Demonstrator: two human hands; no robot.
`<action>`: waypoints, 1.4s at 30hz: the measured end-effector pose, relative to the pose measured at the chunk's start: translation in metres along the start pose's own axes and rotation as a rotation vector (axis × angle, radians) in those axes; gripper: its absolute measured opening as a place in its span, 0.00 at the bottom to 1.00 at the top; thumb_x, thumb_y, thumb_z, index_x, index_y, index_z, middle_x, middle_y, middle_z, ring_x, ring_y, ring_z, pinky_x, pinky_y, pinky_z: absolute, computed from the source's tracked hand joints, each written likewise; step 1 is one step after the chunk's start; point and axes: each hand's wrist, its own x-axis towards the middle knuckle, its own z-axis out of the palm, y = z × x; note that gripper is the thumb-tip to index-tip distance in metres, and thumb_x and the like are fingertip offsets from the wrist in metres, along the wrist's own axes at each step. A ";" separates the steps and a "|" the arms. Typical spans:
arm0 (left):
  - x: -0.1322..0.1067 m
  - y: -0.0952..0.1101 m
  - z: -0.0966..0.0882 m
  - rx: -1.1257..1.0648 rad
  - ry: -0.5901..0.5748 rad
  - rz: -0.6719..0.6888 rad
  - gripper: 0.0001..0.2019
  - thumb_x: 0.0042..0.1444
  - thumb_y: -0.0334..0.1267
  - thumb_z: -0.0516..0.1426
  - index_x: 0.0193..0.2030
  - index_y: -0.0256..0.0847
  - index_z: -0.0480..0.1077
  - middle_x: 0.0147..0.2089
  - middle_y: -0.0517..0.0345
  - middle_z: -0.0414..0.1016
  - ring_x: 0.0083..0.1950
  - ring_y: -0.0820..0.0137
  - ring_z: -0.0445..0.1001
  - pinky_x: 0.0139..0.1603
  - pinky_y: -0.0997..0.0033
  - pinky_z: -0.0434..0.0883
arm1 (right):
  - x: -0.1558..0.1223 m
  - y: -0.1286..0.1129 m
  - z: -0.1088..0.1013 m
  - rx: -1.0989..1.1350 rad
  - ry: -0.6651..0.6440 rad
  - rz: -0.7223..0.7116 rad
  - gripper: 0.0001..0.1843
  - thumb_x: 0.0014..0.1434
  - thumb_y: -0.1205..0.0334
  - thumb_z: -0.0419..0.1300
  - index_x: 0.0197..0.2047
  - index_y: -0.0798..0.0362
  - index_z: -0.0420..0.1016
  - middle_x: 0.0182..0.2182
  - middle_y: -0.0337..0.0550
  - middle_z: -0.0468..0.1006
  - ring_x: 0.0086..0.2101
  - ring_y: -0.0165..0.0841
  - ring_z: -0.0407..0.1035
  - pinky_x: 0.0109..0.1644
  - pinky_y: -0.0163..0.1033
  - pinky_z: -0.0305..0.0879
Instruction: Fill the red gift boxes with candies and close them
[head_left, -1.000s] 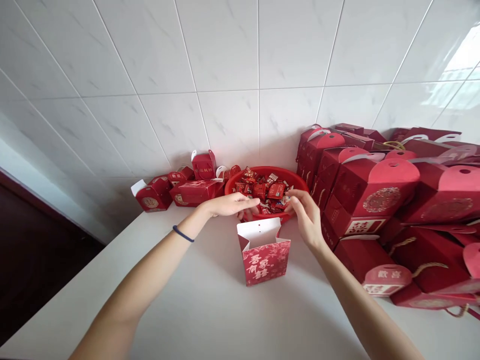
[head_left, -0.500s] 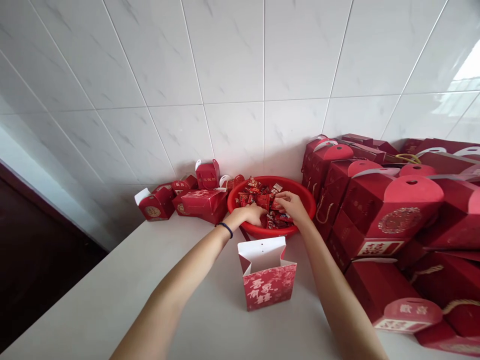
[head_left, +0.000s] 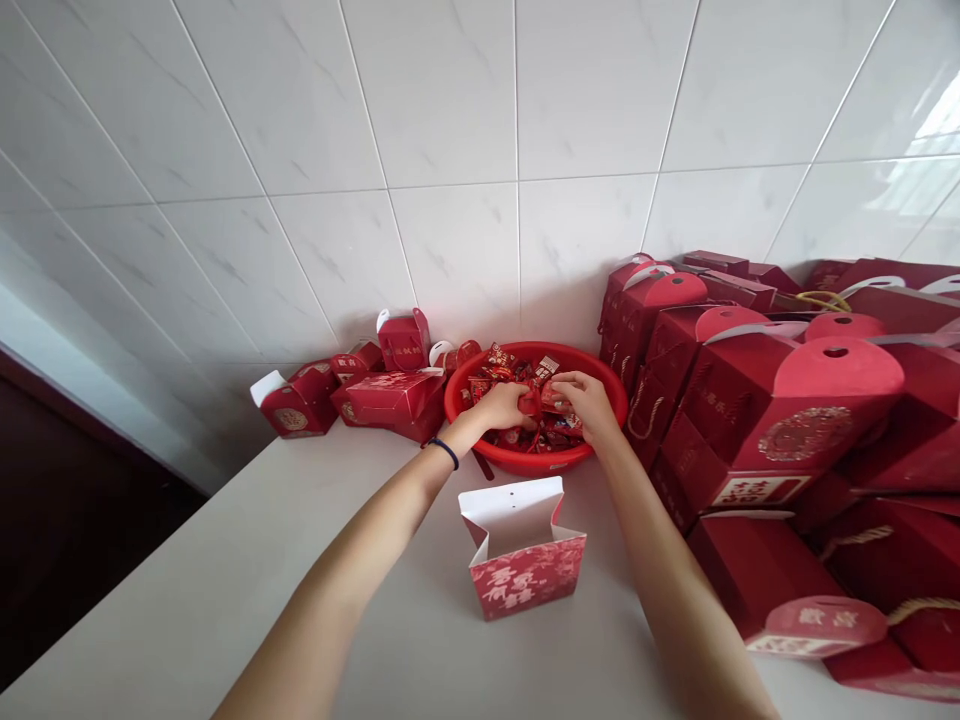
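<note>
A round red basin point(head_left: 452, 392) holds many small wrapped candies point(head_left: 546, 367), mostly red. Both of my hands are inside its rim. My left hand point(head_left: 502, 407), with a dark band at the wrist, closes its thumb and fingers round a red-wrapped candy point(head_left: 532, 402). Just to its right, my right hand point(head_left: 589, 403) has its fingers curled on another red-wrapped candy point(head_left: 553, 396), partly hidden by the fingers. In front of the basin, between my forearms, a red paper gift box point(head_left: 529, 578) with white lettering stands upright, its top open and its white inside showing.
Stacked red gift boxes point(head_left: 757, 400) with rope handles fill the right side of the white table point(head_left: 405, 620). Several smaller red boxes point(head_left: 394, 398) stand at the back left. A tiled wall point(head_left: 450, 240) rises behind.
My left hand has lifted slightly out of the candies and now grips a red-wrapped one. My right hand stays near the same spot in the basin. The view has shifted slightly.
</note>
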 end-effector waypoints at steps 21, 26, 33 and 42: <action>0.005 -0.002 -0.002 -0.463 0.259 -0.055 0.22 0.53 0.60 0.56 0.31 0.39 0.69 0.30 0.59 0.73 0.34 0.68 0.70 0.36 0.70 0.66 | 0.002 -0.004 -0.006 0.191 0.072 0.051 0.09 0.44 0.63 0.61 0.33 0.52 0.73 0.31 0.38 0.79 0.29 0.31 0.73 0.28 0.33 0.71; 0.010 -0.011 -0.003 -0.381 0.273 -0.121 0.14 0.51 0.50 0.55 0.26 0.40 0.68 0.28 0.59 0.73 0.33 0.67 0.70 0.36 0.70 0.65 | 0.005 -0.001 -0.005 0.222 0.054 0.068 0.12 0.42 0.63 0.63 0.34 0.52 0.74 0.29 0.39 0.79 0.27 0.31 0.72 0.24 0.32 0.67; 0.007 -0.018 0.003 -0.149 0.167 -0.219 0.14 0.42 0.40 0.61 0.15 0.42 0.62 0.16 0.61 0.62 0.26 0.66 0.67 0.30 0.67 0.61 | 0.003 0.000 -0.003 0.292 0.079 0.024 0.20 0.32 0.66 0.71 0.30 0.53 0.69 0.25 0.35 0.76 0.25 0.29 0.70 0.28 0.33 0.70; 0.008 -0.019 0.005 -0.174 0.150 -0.117 0.05 0.38 0.28 0.63 0.25 0.40 0.76 0.31 0.52 0.80 0.39 0.58 0.78 0.43 0.65 0.71 | 0.002 -0.007 -0.004 0.309 0.075 0.063 0.17 0.35 0.58 0.71 0.28 0.54 0.72 0.24 0.38 0.76 0.25 0.30 0.70 0.27 0.34 0.69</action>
